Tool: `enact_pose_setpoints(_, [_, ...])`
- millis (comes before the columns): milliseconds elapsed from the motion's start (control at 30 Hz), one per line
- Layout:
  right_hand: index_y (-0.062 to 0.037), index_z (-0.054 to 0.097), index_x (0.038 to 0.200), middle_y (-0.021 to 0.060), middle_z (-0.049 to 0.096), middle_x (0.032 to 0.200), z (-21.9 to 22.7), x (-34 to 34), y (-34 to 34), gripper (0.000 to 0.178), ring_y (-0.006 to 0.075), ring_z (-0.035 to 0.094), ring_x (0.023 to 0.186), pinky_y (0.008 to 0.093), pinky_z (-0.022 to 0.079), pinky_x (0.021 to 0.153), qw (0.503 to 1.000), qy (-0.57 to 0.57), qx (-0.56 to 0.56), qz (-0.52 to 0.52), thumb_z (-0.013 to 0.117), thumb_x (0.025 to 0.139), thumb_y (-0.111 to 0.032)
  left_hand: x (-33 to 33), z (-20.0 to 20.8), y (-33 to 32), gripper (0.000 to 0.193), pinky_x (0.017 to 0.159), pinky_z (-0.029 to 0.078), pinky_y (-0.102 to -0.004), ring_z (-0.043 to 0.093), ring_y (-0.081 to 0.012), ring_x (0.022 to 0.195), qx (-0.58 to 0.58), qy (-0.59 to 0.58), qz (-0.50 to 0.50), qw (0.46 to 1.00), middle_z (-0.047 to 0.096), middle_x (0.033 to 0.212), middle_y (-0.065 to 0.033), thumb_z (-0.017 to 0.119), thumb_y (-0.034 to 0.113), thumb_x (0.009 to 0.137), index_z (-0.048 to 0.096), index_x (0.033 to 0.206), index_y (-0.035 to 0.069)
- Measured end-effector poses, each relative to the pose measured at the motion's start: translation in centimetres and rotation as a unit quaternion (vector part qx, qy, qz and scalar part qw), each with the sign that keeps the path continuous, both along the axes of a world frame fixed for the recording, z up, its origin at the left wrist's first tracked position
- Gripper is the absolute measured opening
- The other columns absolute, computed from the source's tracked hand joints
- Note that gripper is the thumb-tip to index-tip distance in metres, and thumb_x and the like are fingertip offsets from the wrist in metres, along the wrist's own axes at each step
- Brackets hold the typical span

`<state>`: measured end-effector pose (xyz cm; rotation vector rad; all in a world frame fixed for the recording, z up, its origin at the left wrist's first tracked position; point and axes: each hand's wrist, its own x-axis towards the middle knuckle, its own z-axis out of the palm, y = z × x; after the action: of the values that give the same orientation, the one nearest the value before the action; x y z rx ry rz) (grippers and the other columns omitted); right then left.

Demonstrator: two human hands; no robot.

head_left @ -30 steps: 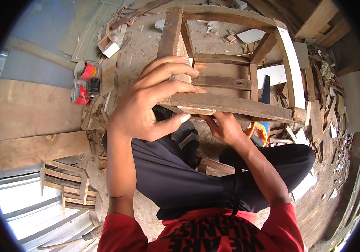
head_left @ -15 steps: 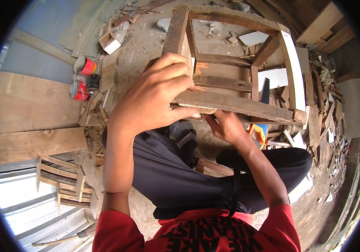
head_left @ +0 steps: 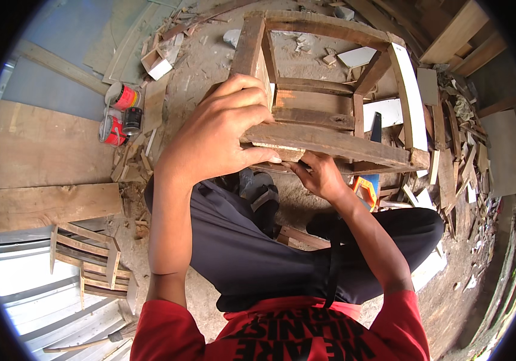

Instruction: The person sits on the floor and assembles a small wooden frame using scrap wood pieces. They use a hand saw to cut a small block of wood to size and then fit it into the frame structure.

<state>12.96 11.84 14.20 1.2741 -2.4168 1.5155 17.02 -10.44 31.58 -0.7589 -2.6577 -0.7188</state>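
Observation:
A rough brown wooden frame (head_left: 342,144), box-shaped with rails and posts, is held up in front of me above the floor. One of its posts (head_left: 407,96) has a white face. My left hand (head_left: 225,129) wraps round the near left corner, its thumb against a small pale wood block (head_left: 279,151) under the near rail. Beneath that rail, my right hand (head_left: 321,175) has its fingers bent up against the block's edge; part of its grip is hidden. A handsaw (head_left: 366,189) with an orange handle and blue blade stands behind the frame's right part.
Paint cans (head_left: 122,96) stand at the left by plywood sheets (head_left: 47,141). Slatted wooden pieces (head_left: 92,256) lie lower left, near a broom (head_left: 122,331). Scrap wood (head_left: 459,156) is heaped along the right. A white offcut box (head_left: 157,63) sits at the far left.
The frame has shifted slightly left and its right end has risen a little. My right hand has moved slightly with it; both hands stay on the frame.

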Motion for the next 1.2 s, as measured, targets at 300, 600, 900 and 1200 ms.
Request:
enact_pose_setpoints(300, [0.0002,0.067,0.099,0.0212,0.066,0.095,-0.5,0.0,0.0,0.019,0.0428,0.063,0.089,0.0462,0.051,0.075,1.0,-0.003,-0.014,0.001,0.075,0.084,-0.009,0.1,0.1,0.1,0.04,0.086,0.048,-0.0392,0.055,-0.0276,0.11,-0.021,0.003,0.009,1.0,0.061,0.093,-0.0075,0.09,0.014,0.054,0.066,0.084,0.001])
enact_pose_setpoints(600, [-0.0014,0.068,0.107,0.0216,0.068,0.103,-0.2,-0.3,0.1,0.024,0.0429,0.063,0.095,0.0453,0.052,0.08,0.999,-0.035,0.01,0.009,0.074,0.085,-0.009,0.1,0.1,0.2,0.038,0.087,0.048,-0.0392,0.056,-0.0283,0.109,-0.031,-0.002,0.013,0.999,0.06,0.092,-0.0082,0.088,0.013,0.056,0.066,0.083,0.0])
enact_pose_setpoints(900, [-0.0002,0.068,0.107,0.0226,0.069,0.102,-0.3,0.2,-0.1,0.025,0.0438,0.064,0.094,0.045,0.053,0.08,0.999,-0.023,0.016,-0.016,0.074,0.086,-0.012,0.2,-0.2,0.4,0.037,0.088,0.048,-0.0387,0.055,-0.0271,0.11,-0.016,0.02,0.012,1.0,0.061,0.094,-0.008,0.088,0.012,0.057,0.066,0.083,0.0])
enact_pose_setpoints(1200, [0.0029,0.067,0.106,0.025,0.068,0.101,0.3,0.0,-0.3,0.025,0.0442,0.064,0.093,0.0461,0.052,0.079,1.0,-0.016,0.016,0.019,0.072,0.087,-0.011,0.3,0.4,0.1,0.04,0.09,0.048,-0.0392,0.055,-0.0274,0.113,-0.036,0.005,0.004,0.999,0.062,0.096,-0.0086,0.089,0.012,0.056,0.066,0.085,-0.001])
